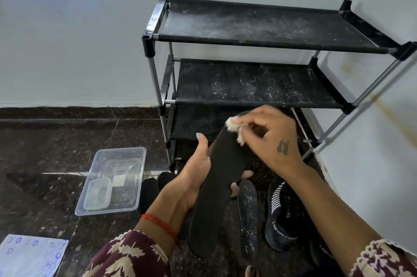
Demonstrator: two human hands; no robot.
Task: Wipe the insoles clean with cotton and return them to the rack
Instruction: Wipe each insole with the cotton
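Note:
My left hand (194,177) grips a black insole (216,186) around its middle, thumb on the left edge and fingertips showing at the right edge, toe end pointing up toward the rack. My right hand (273,137) pinches a wad of white cotton (234,129) against the toe end of that insole. A second, dusty black insole (248,215) lies on the floor just right of the held one. The black three-shelf rack (259,85) stands behind against the wall, its fabric shelves speckled with white dust.
A clear plastic tub (112,179) with a small container inside sits on the dark stone floor to the left. A black sport shoe (283,215) lies at right, and dark socks (151,188) sit left of my wrist. A patterned cloth (29,256) lies at bottom left.

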